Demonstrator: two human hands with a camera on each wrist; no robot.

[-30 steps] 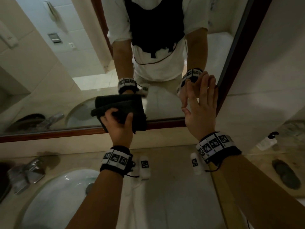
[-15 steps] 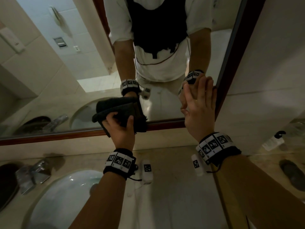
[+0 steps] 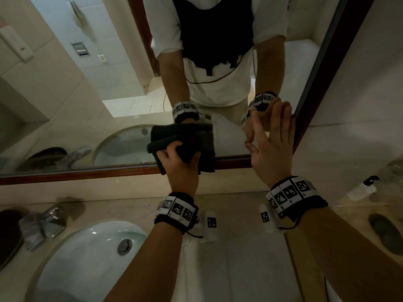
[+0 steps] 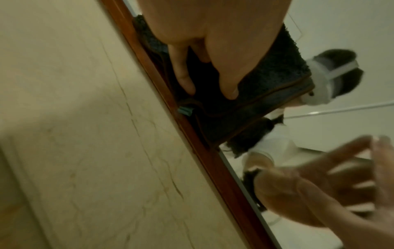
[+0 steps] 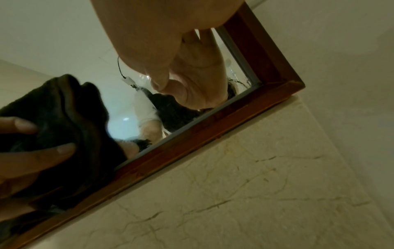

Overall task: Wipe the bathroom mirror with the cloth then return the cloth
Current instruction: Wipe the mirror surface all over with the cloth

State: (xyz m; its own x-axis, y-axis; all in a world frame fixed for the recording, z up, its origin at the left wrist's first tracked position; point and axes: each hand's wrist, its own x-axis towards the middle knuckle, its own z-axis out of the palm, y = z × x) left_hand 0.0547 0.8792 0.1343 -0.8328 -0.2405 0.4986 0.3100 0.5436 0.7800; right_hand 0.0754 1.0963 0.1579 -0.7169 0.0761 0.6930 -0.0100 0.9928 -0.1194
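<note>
The left hand (image 3: 178, 164) grips the folded cloth (image 3: 192, 142) against the mirror (image 3: 122, 101) to wipe; the right hand (image 3: 270, 147), fingers straight together, steadies on the glass.

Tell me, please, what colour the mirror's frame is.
The mirror frame is reddish-brown wood, seen best in the right wrist view.

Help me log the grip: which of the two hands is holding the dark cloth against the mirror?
The left hand: its fingers curl round the dark cloth at the mirror's lower edge. The right hand holds nothing, its fingers straight, flat near the mirror's right corner.
</note>
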